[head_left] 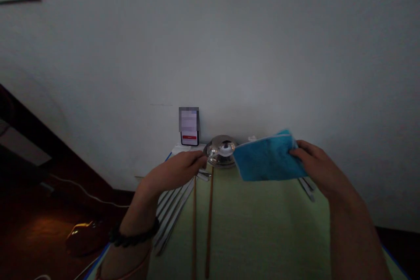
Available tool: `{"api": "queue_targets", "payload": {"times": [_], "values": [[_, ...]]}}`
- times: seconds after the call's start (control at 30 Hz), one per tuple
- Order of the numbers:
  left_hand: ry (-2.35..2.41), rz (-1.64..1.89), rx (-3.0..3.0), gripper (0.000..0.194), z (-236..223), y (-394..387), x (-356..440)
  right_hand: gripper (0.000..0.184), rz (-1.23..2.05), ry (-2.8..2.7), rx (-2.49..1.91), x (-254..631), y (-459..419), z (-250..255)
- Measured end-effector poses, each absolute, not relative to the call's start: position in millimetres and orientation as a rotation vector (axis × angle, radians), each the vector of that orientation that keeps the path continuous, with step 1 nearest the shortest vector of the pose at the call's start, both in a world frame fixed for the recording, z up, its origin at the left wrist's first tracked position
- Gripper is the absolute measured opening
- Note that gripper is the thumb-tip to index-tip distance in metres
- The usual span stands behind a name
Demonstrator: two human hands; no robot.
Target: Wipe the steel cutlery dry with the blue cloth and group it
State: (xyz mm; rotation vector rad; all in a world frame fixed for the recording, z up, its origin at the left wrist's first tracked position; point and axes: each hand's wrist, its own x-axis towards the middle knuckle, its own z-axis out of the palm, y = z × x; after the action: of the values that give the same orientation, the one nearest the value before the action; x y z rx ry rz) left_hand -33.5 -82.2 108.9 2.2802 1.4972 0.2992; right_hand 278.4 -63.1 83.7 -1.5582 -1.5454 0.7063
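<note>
My left hand [179,168] is closed around the handle of a shiny metal spoon [227,148], its bowl pointing right. Behind the spoon, a round metal dish [220,162] sits near the wall; whether it is a bowl or a lid I cannot tell. A blue cloth [271,157] hangs spread out from my right hand [311,159], which pinches its right side between thumb and fingers. The cloth's left edge comes close to the spoon's bowl. Under my left wrist, several long metal utensils [175,201] lie side by side, partly covered by my arm.
Two long wooden sticks [209,223] lie on the green tabletop [262,227]. More metal utensils [306,189] poke out below the cloth. A phone [189,127] leans upright against the white wall [262,52]. A white cable [88,192] runs across the dark area at left.
</note>
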Motion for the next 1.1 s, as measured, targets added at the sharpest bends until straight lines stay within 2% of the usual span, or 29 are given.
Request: {"api": "queue_targets", "payload": {"times": [0.1, 0.23, 0.4, 0.47, 0.53, 0.63, 0.73, 0.8, 0.9, 0.97, 1.1], "values": [[1.434, 0.359, 2.344, 0.029, 109, -86, -19, 0.016, 0.878, -1.236, -1.398, 286, -72, 88], [1.297, 0.391, 2.357, 0.029, 112, -91, 3, 0.026, 0.986, -1.091, -1.265, 277, -85, 96], [1.272, 0.462, 2.422, 0.025, 121, -94, 35, 0.021, 0.852, -1.640, -1.111, 245, -107, 110], [1.266, 0.503, 2.419, 0.025, 122, -95, 41, 0.031, 0.828, -1.794, -1.029, 232, -112, 111], [1.265, 0.538, 2.386, 0.026, 121, -97, 42, 0.036, 0.713, -1.762, -1.053, 221, -111, 109], [1.286, 0.561, 2.354, 0.029, 117, -101, 41, 0.022, 0.300, -1.610, -1.168, 210, -101, 99], [1.267, 0.545, 2.359, 0.027, 114, -104, 40, 0.037, 0.091, -1.569, -1.230, 213, -90, 90], [1.283, 0.506, 2.371, 0.027, 114, -104, 39, 0.045, 0.242, -1.679, -1.254, 221, -86, 88], [1.340, 0.483, 2.368, 0.029, 115, -103, 37, 0.047, 0.577, -1.768, -1.325, 236, -85, 91], [1.307, 0.522, 2.342, 0.027, 118, -102, 37, 0.048, 0.688, -1.628, -1.366, 238, -86, 92], [1.206, 0.603, 2.256, 0.025, 119, -101, 44, 0.035, 0.875, -1.105, -1.270, 218, -86, 85]]}}
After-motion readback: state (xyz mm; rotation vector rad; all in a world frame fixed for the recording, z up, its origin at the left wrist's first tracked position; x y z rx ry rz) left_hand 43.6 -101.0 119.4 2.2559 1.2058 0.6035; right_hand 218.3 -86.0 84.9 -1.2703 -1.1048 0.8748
